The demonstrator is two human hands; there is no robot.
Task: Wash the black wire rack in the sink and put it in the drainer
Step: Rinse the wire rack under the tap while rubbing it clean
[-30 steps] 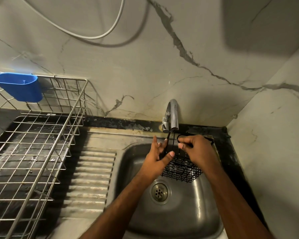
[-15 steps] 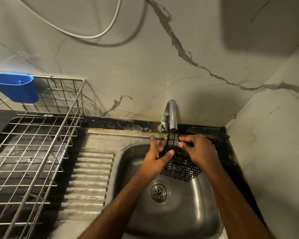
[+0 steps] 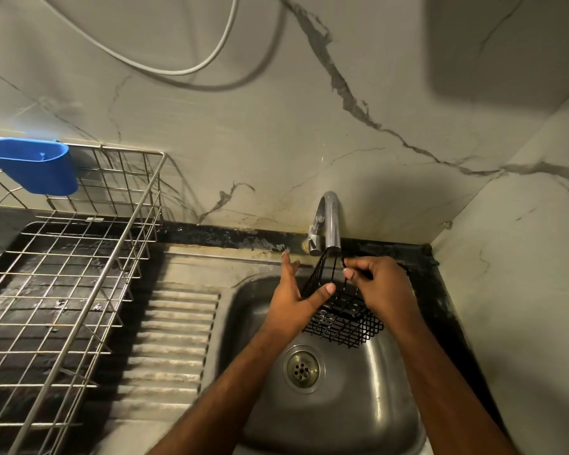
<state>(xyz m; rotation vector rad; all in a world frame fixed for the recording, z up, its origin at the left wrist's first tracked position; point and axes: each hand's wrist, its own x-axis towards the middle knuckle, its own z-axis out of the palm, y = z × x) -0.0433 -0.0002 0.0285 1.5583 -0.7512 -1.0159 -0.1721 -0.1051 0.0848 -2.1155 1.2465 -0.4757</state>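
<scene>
1. The black wire rack [image 3: 342, 315] is held above the basin of the sink [image 3: 335, 418], just under the spout of the tap [image 3: 329, 221], with its mesh basket tilted and its thin upper wires reaching up toward the spout.
2. The right hand [image 3: 376, 287] has the rack by its top: the fingers are curled around the upper wires, so this grip is pinching the black wire rack near its hook end.
3. The left hand [image 3: 293, 300] lies against the left side of the rack with its fingers straight and spread; the thumb is pressed across the mesh, while the other fingers point up toward the back edge of the sink.
4. Whether water is running from the tap cannot be told.
5. The drain [image 3: 304, 368] sits in the bottom of the basin, below and slightly left of the rack and apart from it.
6. The drainer [image 3: 79, 290], a steel wire basket, stands on the table well to the left of the sink, with the ribbed draining board [image 3: 171, 343] between them.
7. A blue plastic cup [image 3: 35, 165] hangs on the far rim of the drainer.
8. A white cable [image 3: 191, 68] loops across the marble wall [image 3: 408, 93] behind the sink.
</scene>
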